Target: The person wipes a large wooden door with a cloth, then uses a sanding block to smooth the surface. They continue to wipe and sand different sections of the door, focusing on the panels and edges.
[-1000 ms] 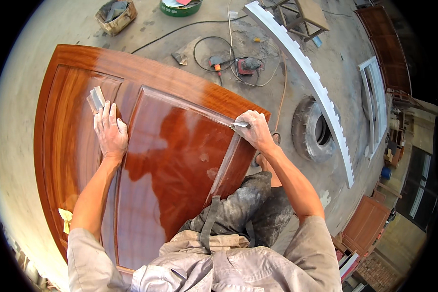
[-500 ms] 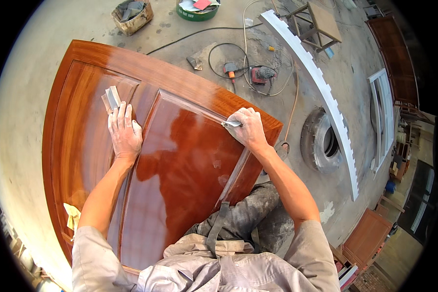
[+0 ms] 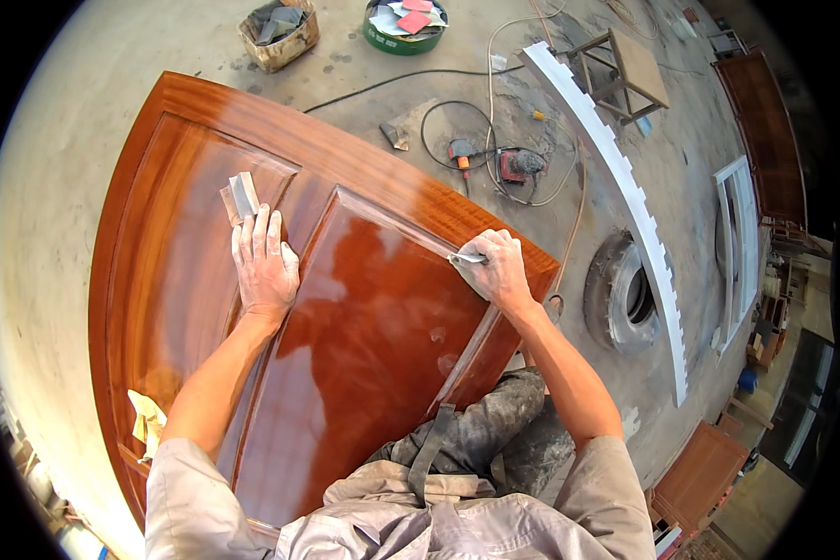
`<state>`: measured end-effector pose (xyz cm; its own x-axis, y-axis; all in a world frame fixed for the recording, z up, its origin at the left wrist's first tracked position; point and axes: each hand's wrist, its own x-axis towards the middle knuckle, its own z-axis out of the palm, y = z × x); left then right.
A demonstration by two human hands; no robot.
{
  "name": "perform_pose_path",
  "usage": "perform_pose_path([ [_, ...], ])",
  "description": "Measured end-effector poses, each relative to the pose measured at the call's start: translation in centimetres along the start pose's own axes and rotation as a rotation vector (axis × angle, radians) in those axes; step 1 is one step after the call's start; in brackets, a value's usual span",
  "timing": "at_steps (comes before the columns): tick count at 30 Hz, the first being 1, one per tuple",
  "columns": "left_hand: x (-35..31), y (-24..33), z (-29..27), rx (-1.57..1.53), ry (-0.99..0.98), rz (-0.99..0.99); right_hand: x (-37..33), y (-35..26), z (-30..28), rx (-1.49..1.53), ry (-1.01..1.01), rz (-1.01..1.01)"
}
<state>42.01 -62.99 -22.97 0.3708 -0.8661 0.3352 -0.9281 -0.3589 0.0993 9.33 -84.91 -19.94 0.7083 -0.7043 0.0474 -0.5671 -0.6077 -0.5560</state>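
A glossy reddish-brown wooden door panel (image 3: pixel 383 317) with raised mouldings lies in front of me. My left hand (image 3: pixel 269 271) rests flat on it, fingers stretched out over an upright strip between two fields. Just beyond those fingertips is a folded piece of sandpaper (image 3: pixel 241 198), grey and tan, lying on the wood. At the far right corner of the middle field, my right hand (image 3: pixel 499 271) is closed around a folded grey sheet (image 3: pixel 468 258) that looks like sandpaper. Its edge meets the moulding there. White dust coats the fingers of both hands.
A yellowish crumpled cloth (image 3: pixel 147 422) lies at the panel's left. Beyond stand a box of dark scraps (image 3: pixel 278 58), a green tub (image 3: pixel 406 42), a red sander (image 3: pixel 521 166) with cords and a stool (image 3: pixel 637 70). A tyre (image 3: pixel 616 294) and a white curved notched strip (image 3: pixel 616 177) are at right.
The whole view has shifted, so the panel and floor items appear slightly farther right and mostly lower. Both hands keep nearly the same places on the panel.
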Motion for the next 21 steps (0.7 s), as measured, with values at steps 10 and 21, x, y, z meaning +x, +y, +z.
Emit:
perform_pose_path([
  [10,0.1,-0.1,-0.3,-0.029,-0.007,-0.021,5.2,-4.1,3.9,0.034,0.019,-0.041],
  [21,0.3,0.4,-0.4,-0.033,-0.025,-0.021,10.3,-8.7,6.6,0.019,0.018,-0.050],
])
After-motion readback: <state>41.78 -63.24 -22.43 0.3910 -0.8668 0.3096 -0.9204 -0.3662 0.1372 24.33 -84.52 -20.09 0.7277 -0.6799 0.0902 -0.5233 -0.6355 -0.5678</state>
